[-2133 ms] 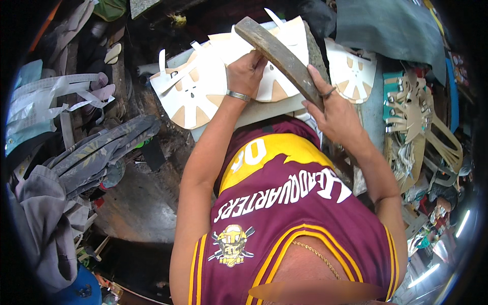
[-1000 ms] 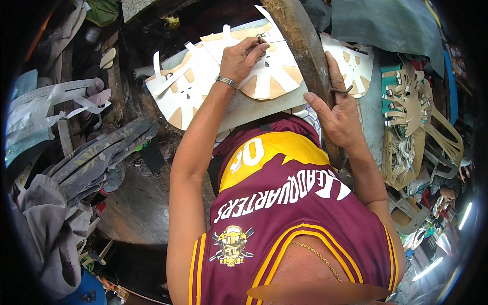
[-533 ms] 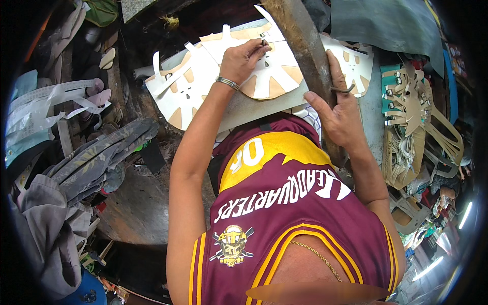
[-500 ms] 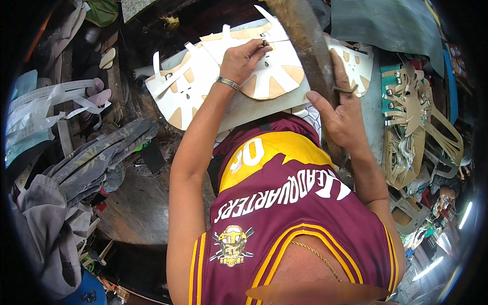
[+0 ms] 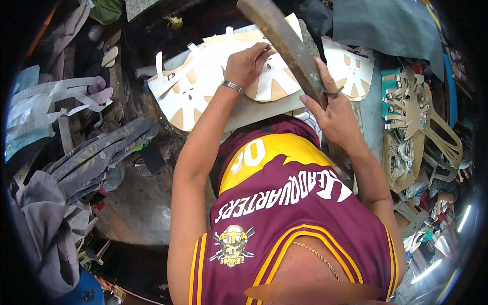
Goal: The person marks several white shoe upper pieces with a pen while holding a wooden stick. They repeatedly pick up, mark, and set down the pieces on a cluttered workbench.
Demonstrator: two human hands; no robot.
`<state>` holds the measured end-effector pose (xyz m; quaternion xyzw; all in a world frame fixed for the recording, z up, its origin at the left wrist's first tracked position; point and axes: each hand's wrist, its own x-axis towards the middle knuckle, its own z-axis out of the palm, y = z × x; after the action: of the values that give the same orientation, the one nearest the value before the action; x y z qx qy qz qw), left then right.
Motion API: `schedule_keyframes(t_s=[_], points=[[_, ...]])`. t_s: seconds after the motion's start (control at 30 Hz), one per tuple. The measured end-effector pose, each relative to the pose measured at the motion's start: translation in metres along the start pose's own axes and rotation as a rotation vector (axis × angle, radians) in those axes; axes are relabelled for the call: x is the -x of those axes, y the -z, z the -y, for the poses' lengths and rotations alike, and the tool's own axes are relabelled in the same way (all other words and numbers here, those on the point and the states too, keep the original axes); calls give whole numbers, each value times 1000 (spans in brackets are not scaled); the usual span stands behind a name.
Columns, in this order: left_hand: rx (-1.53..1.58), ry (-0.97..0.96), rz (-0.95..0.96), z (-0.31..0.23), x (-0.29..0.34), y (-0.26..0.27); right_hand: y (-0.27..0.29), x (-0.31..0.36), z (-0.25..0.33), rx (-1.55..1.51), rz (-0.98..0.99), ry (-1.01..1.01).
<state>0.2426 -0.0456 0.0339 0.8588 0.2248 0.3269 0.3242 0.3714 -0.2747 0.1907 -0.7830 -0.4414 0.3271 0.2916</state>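
Note:
My left hand (image 5: 248, 65) rests on a stack of white and tan cut-out pieces (image 5: 189, 92) lying on a grey board (image 5: 254, 116). Its fingertips are pinched on a small dark tool (image 5: 269, 49) set against the top piece. My right hand (image 5: 333, 116) grips the lower end of a long, heavy dark bar (image 5: 284, 35). The bar rises up and to the left, over the pieces and just right of my left hand. A metal bracelet is on my left wrist.
Another white cut-out (image 5: 352, 68) lies right of the bar. Tan strap-shaped pieces (image 5: 414, 109) pile up at the right, with dark sheet material (image 5: 386, 25) above them. Grey cloth and strips (image 5: 96, 157) and white strips (image 5: 51, 99) crowd the left.
The bar lay slanted across the pieces two seconds ago and now stands steeper, its far end near the top edge. My left hand has shifted a little up onto the top piece.

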Motion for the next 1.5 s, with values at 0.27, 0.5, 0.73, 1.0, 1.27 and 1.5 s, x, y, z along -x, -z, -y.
schedule_keyframes(t_s=[0.27,0.5,0.73,1.0,1.27,1.5], points=[[612,548,-77,-8,-14,24,10,3,-12,-236,-266,280],[536,521,13,-20,4,12,3,7,-10,-284,-216,215],[623,566,-6,-21,6,0,2,8,-1,-234,-193,219],[573,544,8,-22,7,-1,-2,6,-5,-195,-198,245],[577,515,7,-18,9,-4,-4,7,-6,-150,-198,227],[431,457,60,-17,10,-4,-5,6,-4,-177,-167,208]])
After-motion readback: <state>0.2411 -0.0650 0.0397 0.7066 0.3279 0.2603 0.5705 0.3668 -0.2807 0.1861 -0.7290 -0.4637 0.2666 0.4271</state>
